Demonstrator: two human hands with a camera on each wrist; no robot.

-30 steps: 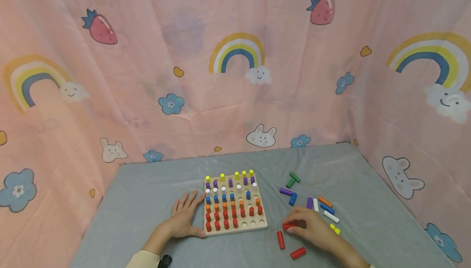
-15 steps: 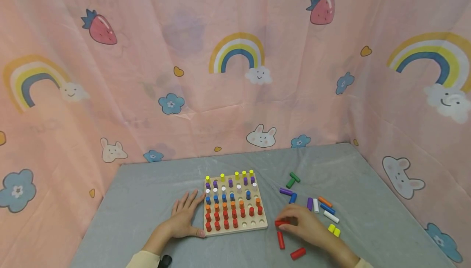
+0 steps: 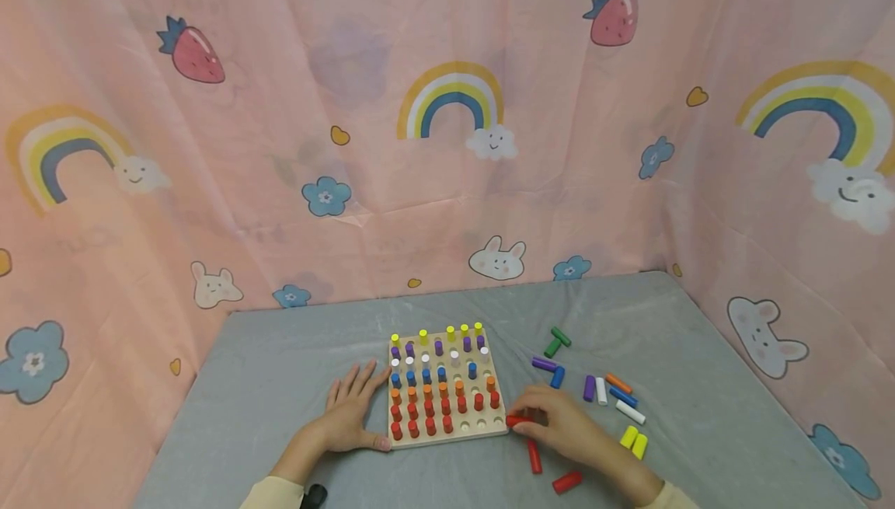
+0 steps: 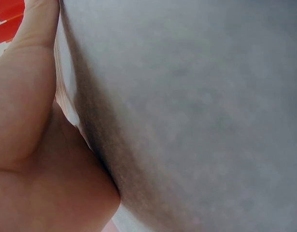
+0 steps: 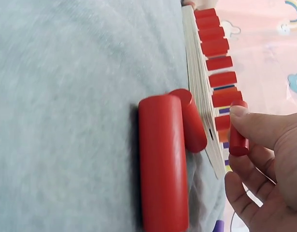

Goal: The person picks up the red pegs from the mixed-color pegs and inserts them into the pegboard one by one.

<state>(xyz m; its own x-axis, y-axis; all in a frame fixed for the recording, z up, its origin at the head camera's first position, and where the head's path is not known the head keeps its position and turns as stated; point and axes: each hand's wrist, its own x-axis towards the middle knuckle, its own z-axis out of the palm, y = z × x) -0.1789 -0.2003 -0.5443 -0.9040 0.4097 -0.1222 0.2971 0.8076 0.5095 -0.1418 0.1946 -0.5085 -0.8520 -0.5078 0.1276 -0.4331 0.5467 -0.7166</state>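
Note:
A wooden pegboard (image 3: 454, 437) stands on the table, with rows of red, orange, blue, white, purple and yellow pegs upright in it. Several holes in its front row, at the right, hold no peg. My left hand (image 3: 349, 416) lies flat with fingers spread, its thumb and fingertips touching the board's left edge. Just beyond the board's right front corner, my right hand (image 3: 562, 423) pinches a red peg (image 5: 239, 130) between thumb and fingers. Two more red pegs lie near it: one red peg (image 3: 534, 457) below the hand, another red peg (image 3: 567, 482) closer to the front.
Loose pegs lie right of the board: green pegs (image 3: 553, 347), a purple peg (image 3: 545, 364), blue peg (image 3: 623, 396), orange peg (image 3: 618, 382), white peg (image 3: 631, 413) and yellow pegs (image 3: 639, 447). A patterned pink curtain (image 3: 447, 206) hangs behind the grey-covered table (image 3: 294, 353).
My right hand has moved left with the red peg, from among the loose pegs to the board's right edge. The left hand has stayed in place.

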